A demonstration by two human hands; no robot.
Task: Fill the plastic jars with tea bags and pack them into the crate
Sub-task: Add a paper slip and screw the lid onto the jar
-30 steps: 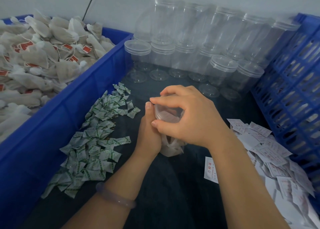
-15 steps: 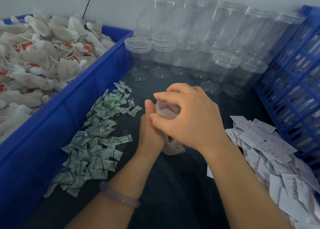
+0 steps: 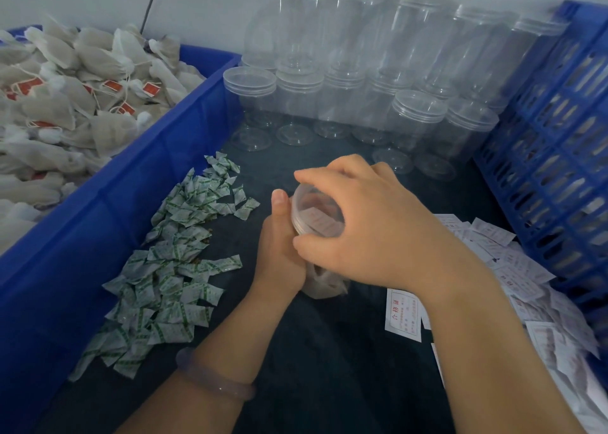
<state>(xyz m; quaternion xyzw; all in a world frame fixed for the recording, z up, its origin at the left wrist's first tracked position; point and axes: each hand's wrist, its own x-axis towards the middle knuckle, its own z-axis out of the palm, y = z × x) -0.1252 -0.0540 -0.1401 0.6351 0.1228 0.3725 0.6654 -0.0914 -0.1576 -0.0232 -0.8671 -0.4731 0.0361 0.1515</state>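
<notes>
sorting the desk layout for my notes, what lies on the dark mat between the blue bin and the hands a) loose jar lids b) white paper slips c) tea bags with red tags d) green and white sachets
d: the green and white sachets lie in a pile between the blue bin and the left hand, which grips the jar; the white paper slips lie to the right.

At left, tea bags (image 3: 65, 104) heaped in a bin (image 3: 131, 210). Right of the bin, on the table (image 3: 329, 368), small sachets (image 3: 171, 269). Behind these, empty jars (image 3: 362, 98) stacked in two tiers. At right, a crate (image 3: 552, 170), with paper slips (image 3: 526, 285) piled before it. In the middle, a lidded jar (image 3: 316, 216) between left hand (image 3: 279, 256) and right hand (image 3: 371, 236).
</notes>
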